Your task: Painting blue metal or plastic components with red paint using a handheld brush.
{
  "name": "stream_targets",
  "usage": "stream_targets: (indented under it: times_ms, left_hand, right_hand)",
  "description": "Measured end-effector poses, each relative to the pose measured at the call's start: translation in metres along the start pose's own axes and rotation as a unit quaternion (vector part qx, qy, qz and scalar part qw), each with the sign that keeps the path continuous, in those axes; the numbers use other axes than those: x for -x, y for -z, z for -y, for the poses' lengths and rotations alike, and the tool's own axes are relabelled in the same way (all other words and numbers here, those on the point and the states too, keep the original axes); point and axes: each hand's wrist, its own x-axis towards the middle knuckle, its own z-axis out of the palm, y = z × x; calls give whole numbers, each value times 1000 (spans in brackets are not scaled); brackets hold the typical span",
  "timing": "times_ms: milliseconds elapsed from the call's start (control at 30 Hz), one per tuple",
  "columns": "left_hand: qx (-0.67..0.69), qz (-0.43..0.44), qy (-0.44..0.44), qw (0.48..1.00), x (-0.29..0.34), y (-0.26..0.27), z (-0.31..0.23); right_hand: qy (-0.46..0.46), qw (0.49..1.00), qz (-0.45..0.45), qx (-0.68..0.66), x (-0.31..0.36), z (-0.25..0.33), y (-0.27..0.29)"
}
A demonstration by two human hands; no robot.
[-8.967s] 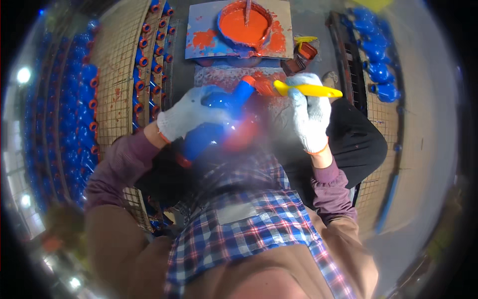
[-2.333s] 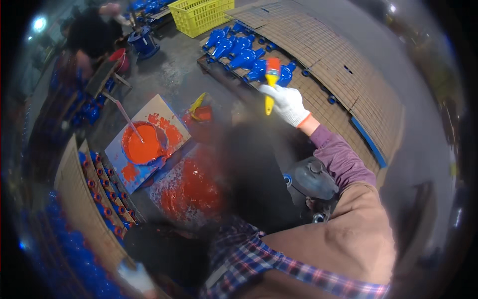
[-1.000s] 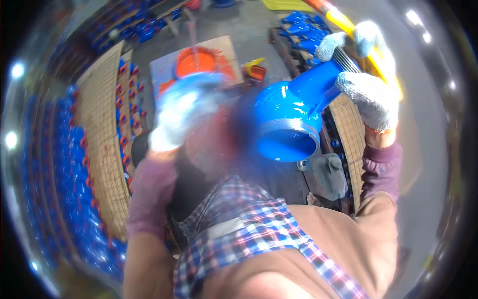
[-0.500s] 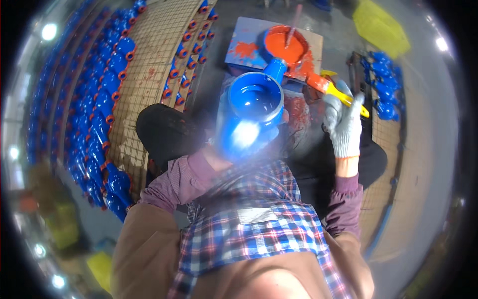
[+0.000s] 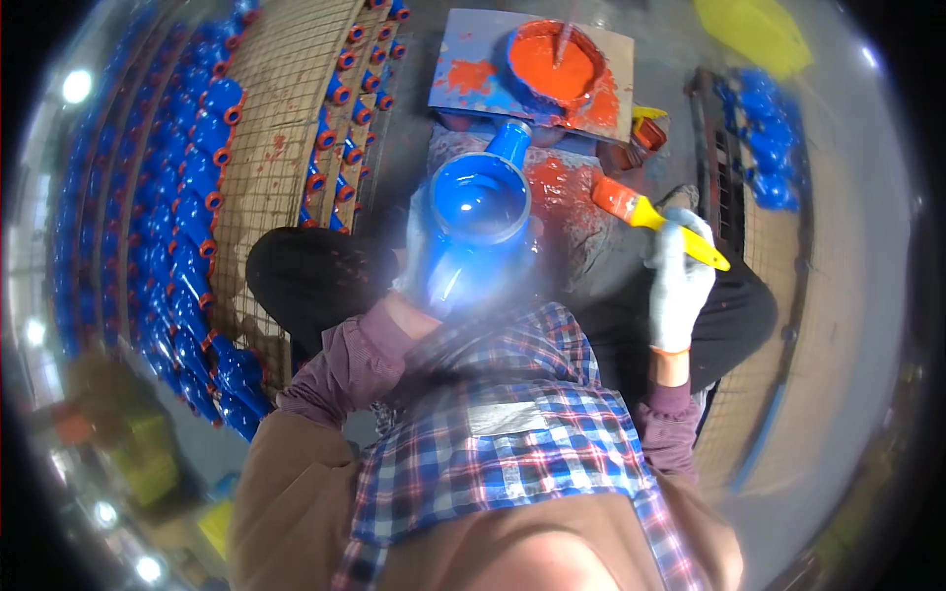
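Blue pipe (image 5: 481, 209) clasped in left hand (image 5: 417, 236), neck (image 5: 510, 141) forward; brush (image 5: 645, 214) gripped in right hand (image 5: 680, 288), apart, bristles (image 5: 615, 197) toward pipe.

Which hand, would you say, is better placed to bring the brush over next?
Probably the right hand: it holds the brush, bristles toward the blue fitting, while the left hand supports that fitting.

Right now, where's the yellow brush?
The brush is right of centre in the head view, held in the right hand, with a blue part to its left.
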Motion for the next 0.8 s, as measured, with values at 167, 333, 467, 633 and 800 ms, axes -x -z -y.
stream_targets:
  times_ms: [167, 333, 467, 633, 800]
  left_hand:
    - [-17, 41, -22, 999, -16, 5, 8]
    - [-65, 122, -14, 990, -39, 25, 10]
    - [-170, 91, -74, 978, -58, 40, -4]
    - [-296, -138, -121, 937, -35, 34, -27]
    - [-557, -44, -99, 824, -36, -26, -23]
  right_hand:
    - [361, 877, 92, 304, 16, -3, -20]
    - [407, 834, 184, 325, 32, -23, -38]
    - [392, 832, 185, 347, 32, -25, -29]
    - [363, 877, -78, 305, 6, -6, 66]
    - [-70, 935, -263, 226, 55, -77, 175]
